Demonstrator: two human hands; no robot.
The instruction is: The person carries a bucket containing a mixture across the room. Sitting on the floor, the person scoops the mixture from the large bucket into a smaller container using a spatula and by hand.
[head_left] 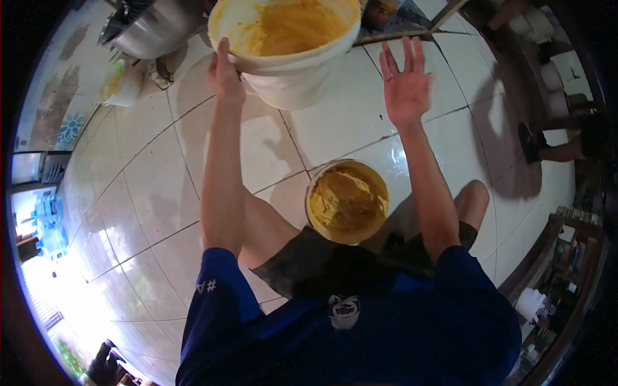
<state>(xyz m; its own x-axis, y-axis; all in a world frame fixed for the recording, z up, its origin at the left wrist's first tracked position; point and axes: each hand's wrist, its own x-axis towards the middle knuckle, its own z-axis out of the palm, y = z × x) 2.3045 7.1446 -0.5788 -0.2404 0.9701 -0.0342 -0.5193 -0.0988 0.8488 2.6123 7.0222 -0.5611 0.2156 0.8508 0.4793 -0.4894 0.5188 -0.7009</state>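
Note:
My left hand (226, 76) grips the rim of a large white bucket (293, 80), thumb over the edge and fingers along its outer wall. Yellow-orange paste (299, 29) is smeared over the bucket's inside, and its opening tilts toward me. To the right of it, my right hand (408, 87) is raised with the palm showing and fingers spread, apart from the bucket and holding nothing. Between my legs stands a smaller round tub (384, 182), holding a thick yellow mass (347, 199) with an uneven surface.
A steel pot (158, 29) stands at the upper left, near a small yellow-stained white container (122, 83). Blue water bottles (50, 222) are at the far left. On the right, another person's leg (563, 151) reaches the tiled floor (145, 161), and cluttered shelves (566, 257) stand behind.

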